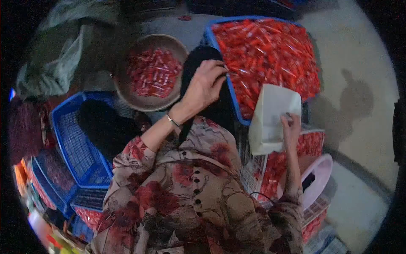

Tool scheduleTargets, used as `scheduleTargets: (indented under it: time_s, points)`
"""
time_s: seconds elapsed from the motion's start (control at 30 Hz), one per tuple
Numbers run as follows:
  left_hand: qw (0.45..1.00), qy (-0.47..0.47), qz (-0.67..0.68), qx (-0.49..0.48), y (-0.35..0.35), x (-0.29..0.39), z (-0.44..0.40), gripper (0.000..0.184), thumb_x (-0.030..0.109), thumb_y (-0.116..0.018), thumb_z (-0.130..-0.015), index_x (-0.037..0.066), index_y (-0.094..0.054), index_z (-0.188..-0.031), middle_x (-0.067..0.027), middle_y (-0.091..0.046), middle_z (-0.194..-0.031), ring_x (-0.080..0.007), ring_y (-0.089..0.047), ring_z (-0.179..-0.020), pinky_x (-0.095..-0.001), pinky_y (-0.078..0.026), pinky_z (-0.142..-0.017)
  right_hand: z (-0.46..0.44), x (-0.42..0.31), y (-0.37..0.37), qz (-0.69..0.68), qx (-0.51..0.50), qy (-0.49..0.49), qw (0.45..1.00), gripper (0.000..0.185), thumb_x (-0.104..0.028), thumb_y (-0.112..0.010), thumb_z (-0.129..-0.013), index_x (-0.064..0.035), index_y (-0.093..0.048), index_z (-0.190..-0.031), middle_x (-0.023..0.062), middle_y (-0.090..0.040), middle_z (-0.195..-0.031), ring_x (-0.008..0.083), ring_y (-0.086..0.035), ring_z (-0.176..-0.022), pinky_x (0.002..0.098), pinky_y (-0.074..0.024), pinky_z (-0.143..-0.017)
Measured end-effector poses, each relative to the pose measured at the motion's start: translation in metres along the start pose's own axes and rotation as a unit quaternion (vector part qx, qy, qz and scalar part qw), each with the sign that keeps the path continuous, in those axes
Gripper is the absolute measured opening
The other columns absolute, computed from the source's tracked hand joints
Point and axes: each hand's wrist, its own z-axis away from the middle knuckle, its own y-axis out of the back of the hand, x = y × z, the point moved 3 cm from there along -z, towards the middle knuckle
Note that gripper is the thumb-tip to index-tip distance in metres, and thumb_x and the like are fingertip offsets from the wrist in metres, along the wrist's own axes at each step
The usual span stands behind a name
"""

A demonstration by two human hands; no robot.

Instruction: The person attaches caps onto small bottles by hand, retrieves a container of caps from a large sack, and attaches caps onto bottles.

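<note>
My left hand [206, 83] is at the left rim of a blue crate [236, 99]. Its fingers are bent, with a gap between thumb and fingers, and I see nothing held. The crate is heaped with small red pieces [266, 55] that look shiny and plastic-wrapped. My right hand [291, 127] is over a pale rectangular tub [272, 108] at the crate's near corner. Its thumb and fingers are pinched together, and whatever is between them is too small to name. A round brown basin [121, 86] holds more red, shiny pieces, left of my left hand.
A blue crate [80, 154] stands by my left leg. Beside my right forearm are a pink basin [323, 178] and a pale crate [260, 171] of red pieces. Green cloth [59, 63] lies at upper left. More stacked crates [53, 178] stand at lower left.
</note>
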Motion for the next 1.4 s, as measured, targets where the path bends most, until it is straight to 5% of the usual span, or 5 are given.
scheduleTargets:
  time_s: [0.4,0.57,0.83,1.3,1.4]
  points:
    - [0.719,0.372,-0.168,0.563,0.141,-0.201,0.145,0.023,-0.001,-0.056,-0.074,-0.003,-0.059,-0.096,-0.0237,-0.058,-0.097,-0.0410,-0.055,-0.093,-0.0446,-0.044,-0.085,0.070,-0.039,-0.025,0.177,-0.294,0.067,0.937,0.031,-0.020,-0.064,-0.088,-0.0057,-0.061,-0.114,0.0149,-0.064,-0.086,0.0236,-0.063,-0.072,0.0359,-0.0489,-0.066]
    - [0.624,0.505,-0.343,0.488,0.207,-0.365,0.199,0.030,0.013,-0.060,-0.071,-0.003,-0.061,-0.097,-0.0220,-0.061,-0.094,-0.0395,-0.057,-0.091,-0.0471,-0.046,-0.083,0.091,-0.083,-0.039,-0.095,-0.351,0.021,0.931,0.041,-0.026,-0.060,-0.089,-0.0072,-0.052,-0.125,0.0170,-0.062,-0.089,0.0248,-0.062,-0.073,0.0354,-0.0486,-0.067]
    - [0.616,0.564,-0.330,0.439,0.237,-0.403,0.217,0.035,0.019,-0.063,-0.074,-0.003,-0.061,-0.101,-0.0227,-0.063,-0.098,-0.0385,-0.059,-0.093,-0.0455,-0.047,-0.083,0.119,-0.055,-0.093,0.287,-0.341,-0.100,0.890,0.051,-0.012,-0.057,-0.085,0.0027,-0.043,-0.132,0.0244,-0.064,-0.088,0.0362,-0.062,-0.080,0.0428,-0.0486,-0.070]
    - [0.711,0.415,-0.356,0.442,0.245,-0.322,0.157,0.046,0.031,-0.069,-0.079,-0.004,-0.061,-0.107,-0.0240,-0.066,-0.104,-0.0368,-0.063,-0.096,-0.0426,-0.049,-0.081,-0.003,-0.174,-0.029,-0.242,0.031,-0.121,0.962,0.038,-0.006,-0.051,-0.095,0.0050,-0.048,-0.131,0.0171,-0.055,-0.126,0.0198,-0.055,-0.110,0.0324,-0.0420,-0.097]
    - [0.795,0.456,-0.225,0.330,0.186,-0.306,0.057,0.041,0.023,-0.071,-0.079,-0.006,-0.060,-0.107,-0.0265,-0.066,-0.097,-0.0420,-0.063,-0.090,-0.0436,-0.049,-0.079,-0.006,-0.129,-0.047,0.065,-0.057,-0.035,0.996,0.038,-0.005,-0.053,-0.093,0.0067,-0.049,-0.128,0.0160,-0.058,-0.119,0.0202,-0.055,-0.110,0.0302,-0.0458,-0.095]
